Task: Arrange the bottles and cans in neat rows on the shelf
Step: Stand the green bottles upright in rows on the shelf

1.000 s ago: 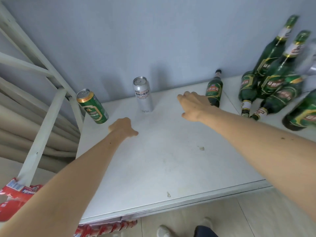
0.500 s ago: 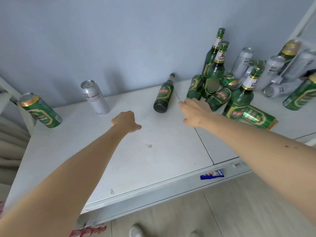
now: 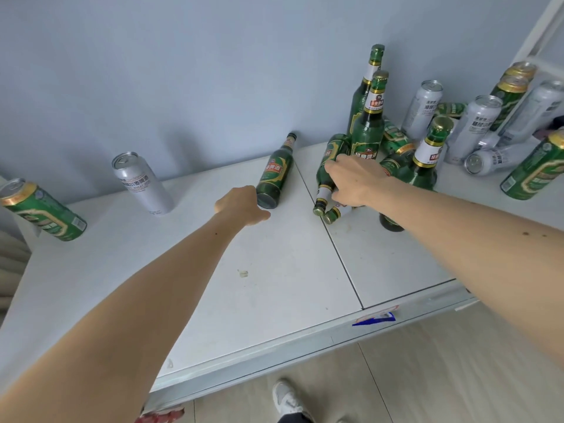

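Observation:
A white shelf top (image 3: 274,288) carries the bottles and cans. At the left stand a green can (image 3: 42,209) and a silver can (image 3: 143,184), both upright. A single green bottle (image 3: 276,174) lies on its side mid-shelf, base toward me; my left hand (image 3: 241,206), curled into a fist, sits right at that base. Further right, my right hand (image 3: 354,181) wraps over a lying green bottle (image 3: 328,166) whose neck points toward me, a second lying bottle beside it. Behind it stand three upright green bottles (image 3: 367,129).
A jumble of silver cans (image 3: 476,129) and green cans (image 3: 534,169), some upright and some lying, fills the right end. A white frame post (image 3: 540,35) rises at the top right. A blue scrap (image 3: 374,319) hangs at the shelf's front edge, my shoe (image 3: 287,398) below.
The view has swung right, bringing the bottle cluster into sight. My right hand reached right and closed over a lying bottle; my left fist moved up to the single bottle's base.

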The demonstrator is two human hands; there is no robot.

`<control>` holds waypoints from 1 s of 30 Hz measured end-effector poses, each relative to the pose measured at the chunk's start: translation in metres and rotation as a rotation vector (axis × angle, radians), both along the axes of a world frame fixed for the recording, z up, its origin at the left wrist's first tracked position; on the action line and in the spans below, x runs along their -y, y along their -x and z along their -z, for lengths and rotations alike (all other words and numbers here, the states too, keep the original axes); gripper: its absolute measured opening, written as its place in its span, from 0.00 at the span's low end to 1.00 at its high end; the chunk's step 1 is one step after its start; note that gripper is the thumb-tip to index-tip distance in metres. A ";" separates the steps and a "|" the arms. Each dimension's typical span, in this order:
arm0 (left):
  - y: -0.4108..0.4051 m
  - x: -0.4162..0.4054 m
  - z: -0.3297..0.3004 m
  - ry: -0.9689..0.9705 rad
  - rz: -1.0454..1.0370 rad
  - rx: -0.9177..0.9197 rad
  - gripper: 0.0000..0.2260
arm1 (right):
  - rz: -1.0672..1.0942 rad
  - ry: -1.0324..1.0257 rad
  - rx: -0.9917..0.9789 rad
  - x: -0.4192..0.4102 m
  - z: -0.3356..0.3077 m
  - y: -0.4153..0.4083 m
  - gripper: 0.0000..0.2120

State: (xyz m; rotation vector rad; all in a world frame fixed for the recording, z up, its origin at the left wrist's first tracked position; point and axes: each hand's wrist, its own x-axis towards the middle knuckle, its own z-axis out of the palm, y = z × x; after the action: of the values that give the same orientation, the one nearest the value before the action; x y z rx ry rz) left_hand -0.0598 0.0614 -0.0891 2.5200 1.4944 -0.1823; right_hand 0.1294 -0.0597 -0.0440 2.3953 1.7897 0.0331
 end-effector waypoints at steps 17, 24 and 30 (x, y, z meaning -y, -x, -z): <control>-0.034 -0.064 0.026 0.224 -0.151 0.176 0.33 | 0.136 -0.036 -0.358 -0.151 0.020 -0.033 0.08; -0.074 -0.087 0.029 0.270 -0.185 0.285 0.35 | 0.056 0.147 -0.258 -0.153 0.031 -0.050 0.15; -0.092 -0.094 0.043 0.276 -0.185 0.217 0.32 | -0.246 0.553 -0.241 -0.136 0.033 -0.055 0.15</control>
State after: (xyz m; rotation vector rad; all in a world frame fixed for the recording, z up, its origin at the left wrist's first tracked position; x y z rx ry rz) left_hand 0.0326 0.1553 -0.1317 2.1021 1.4900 -0.0772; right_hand 0.1848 0.0764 -0.0771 1.8439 1.8671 -0.6564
